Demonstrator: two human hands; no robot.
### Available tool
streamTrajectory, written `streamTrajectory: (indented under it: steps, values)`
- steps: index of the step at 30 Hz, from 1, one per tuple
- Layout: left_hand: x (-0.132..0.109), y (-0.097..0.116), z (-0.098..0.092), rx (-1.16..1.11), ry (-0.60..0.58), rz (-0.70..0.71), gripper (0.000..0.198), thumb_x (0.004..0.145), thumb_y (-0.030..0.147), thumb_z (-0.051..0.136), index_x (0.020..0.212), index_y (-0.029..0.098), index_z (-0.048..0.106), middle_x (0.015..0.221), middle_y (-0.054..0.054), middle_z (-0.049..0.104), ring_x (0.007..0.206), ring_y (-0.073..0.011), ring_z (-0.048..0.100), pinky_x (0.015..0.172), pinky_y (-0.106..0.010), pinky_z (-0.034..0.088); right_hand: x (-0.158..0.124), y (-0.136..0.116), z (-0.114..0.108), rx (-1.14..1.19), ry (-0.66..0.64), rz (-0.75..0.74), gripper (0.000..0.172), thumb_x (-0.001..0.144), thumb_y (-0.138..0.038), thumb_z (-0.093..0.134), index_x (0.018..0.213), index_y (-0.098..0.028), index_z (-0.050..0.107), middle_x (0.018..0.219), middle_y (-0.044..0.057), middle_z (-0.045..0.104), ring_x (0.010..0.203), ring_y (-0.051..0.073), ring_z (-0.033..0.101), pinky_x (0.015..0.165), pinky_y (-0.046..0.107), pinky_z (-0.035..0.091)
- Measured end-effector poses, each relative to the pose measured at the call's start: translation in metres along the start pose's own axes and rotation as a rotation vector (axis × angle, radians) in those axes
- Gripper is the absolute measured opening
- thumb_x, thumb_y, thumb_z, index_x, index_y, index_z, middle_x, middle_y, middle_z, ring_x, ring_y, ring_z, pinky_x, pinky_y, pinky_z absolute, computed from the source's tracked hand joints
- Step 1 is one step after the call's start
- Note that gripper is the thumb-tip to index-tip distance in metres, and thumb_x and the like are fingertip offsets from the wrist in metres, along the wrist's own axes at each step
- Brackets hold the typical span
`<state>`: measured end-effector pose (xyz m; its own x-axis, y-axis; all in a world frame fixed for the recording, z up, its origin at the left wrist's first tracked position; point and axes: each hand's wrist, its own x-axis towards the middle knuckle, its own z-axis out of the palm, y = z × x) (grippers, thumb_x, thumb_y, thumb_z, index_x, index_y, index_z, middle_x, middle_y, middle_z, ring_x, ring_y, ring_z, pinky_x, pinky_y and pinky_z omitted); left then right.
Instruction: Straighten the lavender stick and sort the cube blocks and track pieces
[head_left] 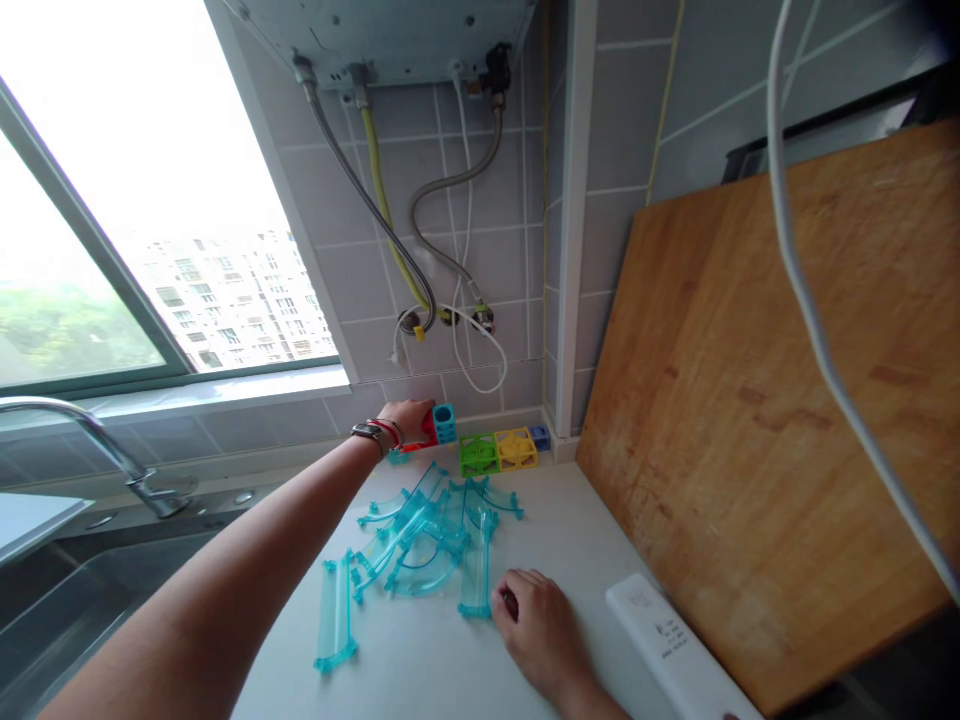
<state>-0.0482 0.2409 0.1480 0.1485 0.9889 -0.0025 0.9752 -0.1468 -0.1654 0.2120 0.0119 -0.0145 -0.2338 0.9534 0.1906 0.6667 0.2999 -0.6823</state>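
Fingers (421,411) of my left hand (405,417) are curled shut over the red block (428,430) at the far back of the counter (570,530). The blue block (444,423) touches it on the right, and the green grid (478,454) and yellow grid (515,447) lie further right along the wall. Nearer me, the teal track pieces (424,535) lie heaped between both hands, most long axes running away from me. My right hand (536,625), the nearer one, rests loosely curled just beside one track's near end (something small and dark shows at its fingertips; I cannot tell if it is gripped).
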Motion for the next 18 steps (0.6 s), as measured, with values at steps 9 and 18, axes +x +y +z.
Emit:
streamTrajectory:
  steps: [9,18]
  values:
    - [-0.099,0.009,-0.016,-0.572,0.234,0.106,0.062,0.078,0.049,0.074,0.131,0.021,0.057,0.109,-0.006,0.075,0.097,-0.0251,0.071,0.083,-0.032,0.057,0.000,0.006,0.006,0.035,0.024,-0.005,0.022,0.095,-0.023,0.054,0.078,-0.021,0.067,0.079,0.002,0.072,0.077,0.018,0.063,0.072,0.027,0.037]
    - [-0.273,0.084,0.024,-1.698,0.272,-0.261,0.056,0.071,0.046,0.085,0.119,0.024,0.067,0.113,-0.011,0.077,0.102,-0.0389,0.074,0.085,-0.051,0.063,0.000,0.014,0.001,0.443,0.157,-0.012,0.045,0.099,-0.055,0.047,0.073,-0.021,0.060,0.070,0.002,0.063,0.064,0.019,0.056,0.063,0.028,0.041]
